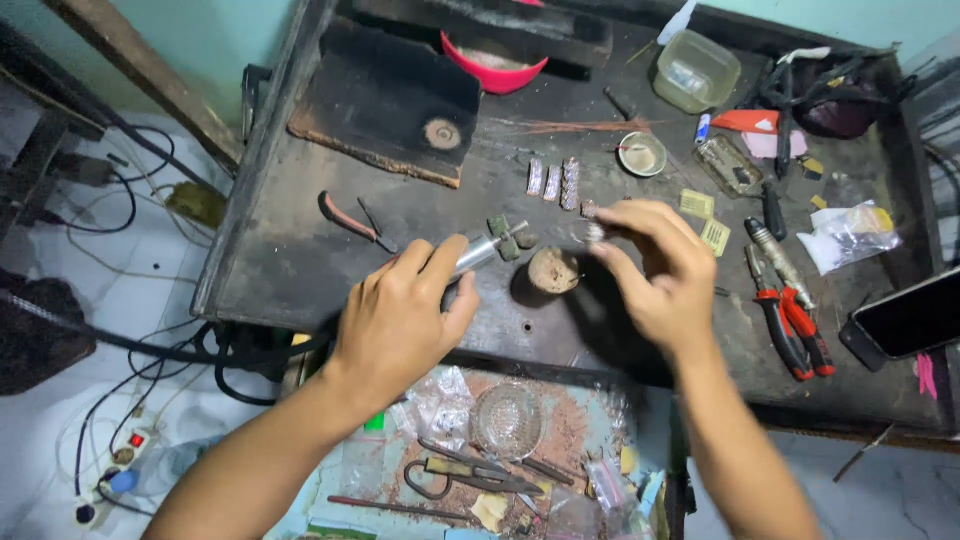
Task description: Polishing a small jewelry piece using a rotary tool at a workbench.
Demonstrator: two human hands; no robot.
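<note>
Nearest, the left hand (400,315) is wrapped around a slim metal tube (478,255), probably stiff, light and slick, so best gripped along its barrel. Just right, over the dark workbench (300,260), the right hand (655,270) pinches a tiny silvery piece (596,233), probably delicate and too blurred to identify. Farther off lie small metal strips (555,182).

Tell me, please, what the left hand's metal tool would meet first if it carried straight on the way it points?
Probably the small greenish blocks just past the tip of the metal tool held in the left hand; depth is hard to judge.
</note>
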